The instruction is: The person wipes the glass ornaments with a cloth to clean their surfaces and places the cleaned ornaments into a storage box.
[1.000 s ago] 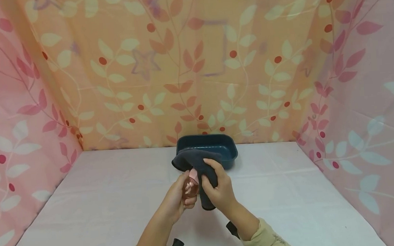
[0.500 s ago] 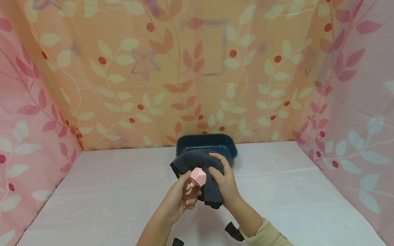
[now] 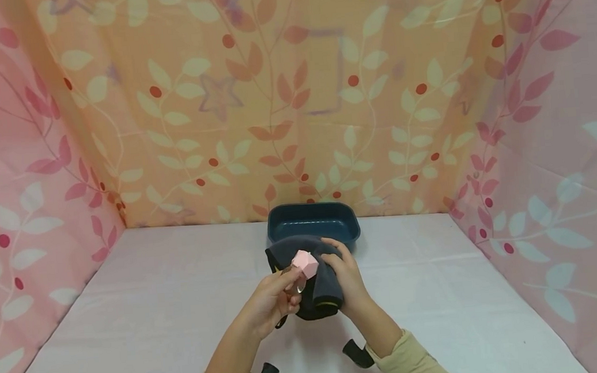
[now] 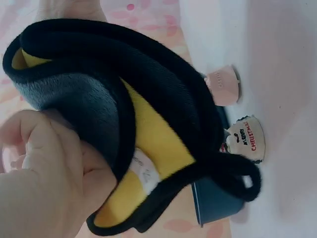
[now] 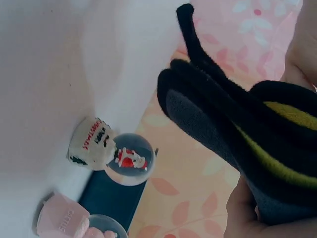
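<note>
Left hand [image 3: 271, 305] pinches a globe [image 3: 305, 265], right hand [image 3: 351, 284] grips a cloth [image 3: 327, 283] — seemingly wiping — so the next stroke likely needs steady hold.

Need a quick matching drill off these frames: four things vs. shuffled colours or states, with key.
Things
1. Cloth
2. Box
3. Globe with red-and-white figure
4. Left hand

Colours or states
A. Dark blue, open-topped
B. Gripping a pink-ended object
C. Black-edged, partly yellow
D. "Merry Christmas" lettered on its base

Pairs: 1-C, 2-A, 3-D, 4-B
</note>
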The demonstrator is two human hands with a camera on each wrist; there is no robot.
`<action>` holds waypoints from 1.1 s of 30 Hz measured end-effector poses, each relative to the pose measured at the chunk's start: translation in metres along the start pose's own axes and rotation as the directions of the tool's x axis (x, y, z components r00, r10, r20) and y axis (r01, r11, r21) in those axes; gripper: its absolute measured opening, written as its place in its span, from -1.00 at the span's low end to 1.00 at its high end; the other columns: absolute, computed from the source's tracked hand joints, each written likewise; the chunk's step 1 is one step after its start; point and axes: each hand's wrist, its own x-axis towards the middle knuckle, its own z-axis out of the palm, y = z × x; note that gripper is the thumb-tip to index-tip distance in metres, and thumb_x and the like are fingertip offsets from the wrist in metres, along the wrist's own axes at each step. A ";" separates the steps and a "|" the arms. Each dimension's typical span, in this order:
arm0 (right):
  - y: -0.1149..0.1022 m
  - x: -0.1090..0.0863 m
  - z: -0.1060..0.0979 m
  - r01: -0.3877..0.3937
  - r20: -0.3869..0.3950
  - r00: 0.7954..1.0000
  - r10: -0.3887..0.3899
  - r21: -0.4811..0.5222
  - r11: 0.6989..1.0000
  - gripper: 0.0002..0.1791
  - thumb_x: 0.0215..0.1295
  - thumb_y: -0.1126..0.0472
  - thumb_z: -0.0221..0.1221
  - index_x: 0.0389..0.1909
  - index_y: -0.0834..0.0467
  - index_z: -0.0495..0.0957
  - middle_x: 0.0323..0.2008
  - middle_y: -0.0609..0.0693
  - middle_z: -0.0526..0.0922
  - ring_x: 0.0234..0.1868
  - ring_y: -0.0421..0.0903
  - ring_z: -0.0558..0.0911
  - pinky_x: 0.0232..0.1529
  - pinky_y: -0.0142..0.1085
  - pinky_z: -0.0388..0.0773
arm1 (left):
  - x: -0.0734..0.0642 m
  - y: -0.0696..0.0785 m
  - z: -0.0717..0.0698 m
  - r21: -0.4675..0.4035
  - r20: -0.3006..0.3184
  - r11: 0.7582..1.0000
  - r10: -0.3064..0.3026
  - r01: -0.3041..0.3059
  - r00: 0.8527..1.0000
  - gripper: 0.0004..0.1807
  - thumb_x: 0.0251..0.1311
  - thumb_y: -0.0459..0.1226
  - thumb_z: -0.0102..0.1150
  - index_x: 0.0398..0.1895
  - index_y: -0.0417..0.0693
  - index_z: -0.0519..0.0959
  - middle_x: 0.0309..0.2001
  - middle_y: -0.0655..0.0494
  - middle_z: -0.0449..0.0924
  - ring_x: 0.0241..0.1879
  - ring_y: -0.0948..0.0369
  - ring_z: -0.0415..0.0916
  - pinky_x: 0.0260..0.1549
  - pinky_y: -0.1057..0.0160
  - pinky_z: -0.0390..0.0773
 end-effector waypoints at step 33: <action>0.021 0.005 0.008 0.852 0.440 0.132 -0.888 -0.509 -0.126 -0.73 0.41 0.20 0.02 0.05 0.20 0.42 -0.23 0.23 0.63 -0.22 0.14 0.56 -0.26 -0.09 0.57 | -0.003 0.001 0.003 0.048 0.018 0.995 0.083 -0.084 0.996 -0.64 0.52 0.01 -0.28 -0.33 -0.05 0.26 -0.55 0.19 0.23 -0.70 0.32 0.17 -0.58 0.34 0.21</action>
